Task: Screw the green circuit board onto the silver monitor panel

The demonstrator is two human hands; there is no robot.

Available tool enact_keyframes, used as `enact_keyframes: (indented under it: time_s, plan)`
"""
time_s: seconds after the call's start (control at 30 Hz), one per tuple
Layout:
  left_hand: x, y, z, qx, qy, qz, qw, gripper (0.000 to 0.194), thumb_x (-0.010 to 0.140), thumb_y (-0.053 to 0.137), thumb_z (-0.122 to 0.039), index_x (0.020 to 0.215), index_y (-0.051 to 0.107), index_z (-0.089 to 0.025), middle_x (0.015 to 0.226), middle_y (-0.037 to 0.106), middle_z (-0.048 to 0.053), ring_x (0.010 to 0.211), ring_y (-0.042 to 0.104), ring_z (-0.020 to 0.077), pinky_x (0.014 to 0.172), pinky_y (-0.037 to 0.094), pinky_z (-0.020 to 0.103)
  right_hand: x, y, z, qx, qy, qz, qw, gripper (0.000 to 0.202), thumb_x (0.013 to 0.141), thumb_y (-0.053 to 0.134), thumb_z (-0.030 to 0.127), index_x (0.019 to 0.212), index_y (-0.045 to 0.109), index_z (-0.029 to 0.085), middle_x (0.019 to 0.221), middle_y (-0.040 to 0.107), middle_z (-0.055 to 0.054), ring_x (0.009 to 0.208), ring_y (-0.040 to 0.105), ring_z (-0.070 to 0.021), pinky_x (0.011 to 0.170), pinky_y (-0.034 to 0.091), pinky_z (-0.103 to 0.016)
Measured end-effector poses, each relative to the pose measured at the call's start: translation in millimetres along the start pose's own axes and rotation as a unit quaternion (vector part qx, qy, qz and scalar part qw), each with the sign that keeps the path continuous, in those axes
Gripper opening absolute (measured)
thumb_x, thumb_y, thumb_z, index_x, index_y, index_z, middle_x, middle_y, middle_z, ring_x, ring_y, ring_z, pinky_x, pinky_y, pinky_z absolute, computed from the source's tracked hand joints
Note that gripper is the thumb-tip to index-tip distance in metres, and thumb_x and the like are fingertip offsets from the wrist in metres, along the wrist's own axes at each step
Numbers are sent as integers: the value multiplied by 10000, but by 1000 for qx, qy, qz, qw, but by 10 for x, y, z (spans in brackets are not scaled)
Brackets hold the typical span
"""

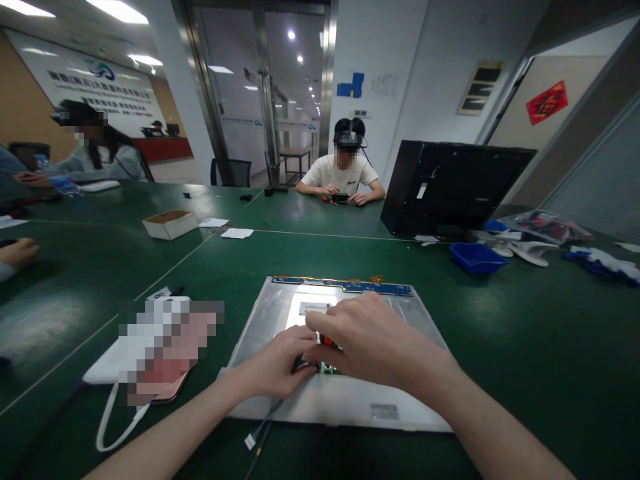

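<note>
A flat LCD display panel (345,403) lies on the green table in front of me, its metal back facing up. Along its far edge runs a blue circuit strip (370,287). Both hands are over its middle, close together. My right hand (367,337) is curled around a screwdriver (327,339) with a red-and-black handle, mostly hidden by the fingers. Beside it, my left hand (283,360) has its fingers pressed together at a small green circuit board (330,368); what they pinch is hidden. Thin cables (263,430) hang from the panel's near edge below my left wrist.
Left of the panel lie a white device and a pink phone (173,387) with a white cable. Farther off are a small open box (170,225), a blue tray (477,258) and a large black monitor (450,187). Other people sit around the table.
</note>
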State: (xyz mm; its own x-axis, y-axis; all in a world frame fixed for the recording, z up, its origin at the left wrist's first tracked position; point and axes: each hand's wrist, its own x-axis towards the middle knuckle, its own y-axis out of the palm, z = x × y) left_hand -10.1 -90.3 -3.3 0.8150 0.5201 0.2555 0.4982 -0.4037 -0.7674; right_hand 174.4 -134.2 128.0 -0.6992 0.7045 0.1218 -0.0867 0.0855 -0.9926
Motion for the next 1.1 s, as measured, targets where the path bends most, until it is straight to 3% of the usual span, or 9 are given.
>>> enact_keyframes:
  time_s: [0.17,0.4,0.57,0.77,0.97,1.1]
  plan:
    - [3,-3,-13,-11,1,-13,1000,142,754,538,-90,855,588,-178,882,597,26,827,533,180,733,432,304,-5,-10,1,24,-23,1,999,105,804,502,229,901,481,195,781,625,-14,624,516,-131,498,197,-279]
    - [3,9,19,-4,-6,4,1000,135,758,551,-94,864,587,-172,899,592,40,845,532,192,747,431,315,-6,11,-32,3,3,-7,1000,114,882,455,304,877,505,202,724,627,-9,609,515,-129,510,181,-283]
    - [4,2,4,-11,-6,4,1000,102,756,551,-80,802,572,-169,883,583,29,823,523,177,727,426,295,-31,-22,-43,24,-18,-5,1000,107,814,486,228,915,489,192,797,635,-22,640,512,-129,508,204,-273]
    - [0,14,24,-5,-8,6,1000,141,764,553,-92,871,590,-177,927,583,36,867,527,190,776,425,324,-3,-10,-58,6,8,-6,1000,174,877,475,374,850,506,205,742,644,-17,621,527,-131,513,187,-273]
    - [0,-1,6,-12,-13,-1,1000,122,741,568,-82,820,572,-174,913,584,32,862,525,191,758,428,310,-13,-33,-41,17,-3,-8,1000,96,812,489,232,896,498,187,780,634,-26,622,509,-127,501,191,-273]
    - [6,-3,-2,12,-16,6,1000,89,754,564,-108,816,570,-172,879,581,33,840,523,194,741,425,313,-11,-20,-33,10,-4,-6,1000,145,840,506,334,899,509,203,736,629,-13,597,501,-125,502,170,-276]
